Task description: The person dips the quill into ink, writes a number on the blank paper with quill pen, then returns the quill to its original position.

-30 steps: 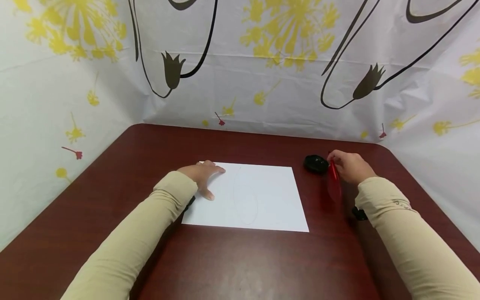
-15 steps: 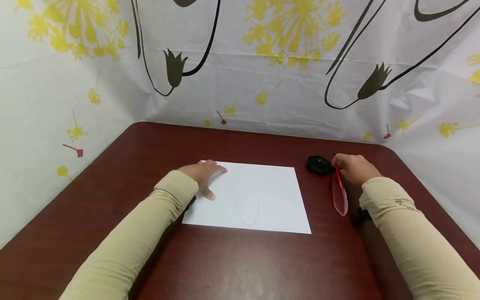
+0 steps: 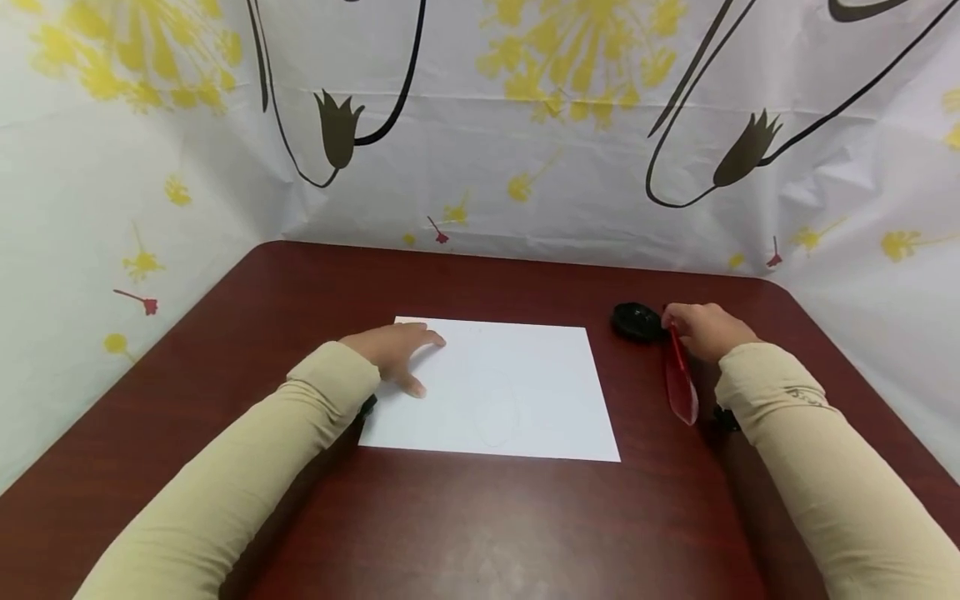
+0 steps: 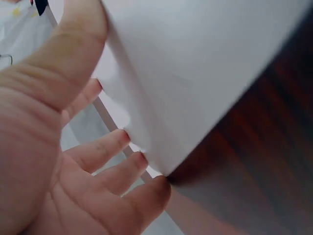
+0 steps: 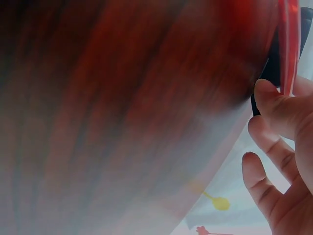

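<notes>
A white sheet of paper lies on the table, with a faint curved line drawn on it. My left hand rests at the sheet's left edge, fingers and thumb spread. In the left wrist view, the fingertips touch the edge of the paper. My right hand pinches the upper end of a flat, translucent red piece, whose exact kind I cannot tell. Seen edge-on in the right wrist view, the red piece stands at the thumb. A black rounded object sits just left of the right hand.
The dark reddish-brown table carries all of this. A white patterned sheet hangs along its back and sides. Small black parts show under both wrists.
The red piece was blurred a second ago and has since shown more of its flat face. My left hand stays at the paper. The head view has shifted slightly.
</notes>
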Demonstrator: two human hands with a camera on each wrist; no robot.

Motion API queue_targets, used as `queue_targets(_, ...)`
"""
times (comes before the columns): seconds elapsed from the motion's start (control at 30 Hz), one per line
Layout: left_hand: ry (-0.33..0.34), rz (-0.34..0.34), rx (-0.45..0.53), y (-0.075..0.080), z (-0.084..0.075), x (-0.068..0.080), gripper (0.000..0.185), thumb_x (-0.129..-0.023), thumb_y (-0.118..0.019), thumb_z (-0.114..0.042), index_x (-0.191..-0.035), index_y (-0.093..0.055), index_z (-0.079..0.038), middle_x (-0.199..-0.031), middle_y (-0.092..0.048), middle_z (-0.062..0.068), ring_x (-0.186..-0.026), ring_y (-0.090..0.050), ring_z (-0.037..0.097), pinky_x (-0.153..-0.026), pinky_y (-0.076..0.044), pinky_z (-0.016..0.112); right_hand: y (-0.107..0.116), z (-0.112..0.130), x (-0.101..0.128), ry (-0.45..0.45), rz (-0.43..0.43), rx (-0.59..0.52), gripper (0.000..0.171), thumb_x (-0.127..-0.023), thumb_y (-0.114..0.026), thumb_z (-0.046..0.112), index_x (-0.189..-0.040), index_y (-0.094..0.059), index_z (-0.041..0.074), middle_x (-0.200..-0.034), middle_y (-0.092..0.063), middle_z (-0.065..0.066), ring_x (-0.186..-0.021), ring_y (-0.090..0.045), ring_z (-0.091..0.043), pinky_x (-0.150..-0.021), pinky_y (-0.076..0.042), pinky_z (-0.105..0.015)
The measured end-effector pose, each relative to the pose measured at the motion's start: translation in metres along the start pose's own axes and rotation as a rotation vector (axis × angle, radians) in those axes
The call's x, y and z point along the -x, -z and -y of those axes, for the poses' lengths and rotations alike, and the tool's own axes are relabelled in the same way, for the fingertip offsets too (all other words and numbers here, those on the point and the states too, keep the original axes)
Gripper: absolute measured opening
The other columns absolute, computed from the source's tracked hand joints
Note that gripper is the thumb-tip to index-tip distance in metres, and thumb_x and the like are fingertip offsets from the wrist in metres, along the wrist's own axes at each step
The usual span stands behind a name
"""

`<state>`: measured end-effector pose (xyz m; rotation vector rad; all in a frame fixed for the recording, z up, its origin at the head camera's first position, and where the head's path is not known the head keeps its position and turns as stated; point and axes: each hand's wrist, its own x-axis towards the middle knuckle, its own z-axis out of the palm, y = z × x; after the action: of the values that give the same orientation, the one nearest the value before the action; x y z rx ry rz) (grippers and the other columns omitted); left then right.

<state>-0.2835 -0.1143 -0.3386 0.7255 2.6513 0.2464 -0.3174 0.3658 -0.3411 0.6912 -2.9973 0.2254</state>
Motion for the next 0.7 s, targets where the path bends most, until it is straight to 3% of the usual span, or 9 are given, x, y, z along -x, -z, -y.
queue_targets(0.37, -0.088, -0.055, -0.061, -0.006, -0.014, 0.024, 0.05, -0.085, -0.076, -0.017, -0.132, -0.058, -0.012, -0.132, -0.057, 0.006, -0.124, -0.047, 0.028, -0.103, -0.038, 0.041, -0.003, 0.01, -0.001, -0.019, 0.051, -0.009, 0.024, -0.083, -0.064, -0.01, -0.103, -0.062, 0.002, -0.091, -0.065, -0.018, -0.075, -0.061, -0.028, -0.058, -0.05, -0.038)
queue_targets(0.57, -0.119, -0.177, -0.021, -0.004, -0.015, 0.039, 0.05, -0.085, -0.077, -0.021, -0.129, -0.06, -0.008, -0.13, -0.06, 0.006, -0.124, -0.049, 0.028, -0.105, -0.037, 0.041, 0.0, 0.004, 0.0, -0.028, 0.052, -0.002, 0.025, -0.082, -0.066, -0.009, -0.104, -0.062, 0.001, -0.092, -0.065, -0.017, -0.077, -0.06, -0.029, -0.058, -0.049, -0.037)
queue_targets(0.7, -0.121, -0.321, 0.005, -0.006, -0.01, 0.059, 0.042, -0.086, -0.074, -0.017, -0.124, -0.062, -0.003, -0.124, -0.062, 0.01, -0.117, -0.055, 0.029, -0.1, -0.041, 0.044, 0.004, 0.008, 0.003, -0.055, -0.007, -0.077, 0.024, -0.085, -0.065, -0.005, -0.108, -0.061, 0.0, -0.098, -0.065, -0.022, -0.088, -0.061, -0.038, -0.069, -0.05, -0.048)
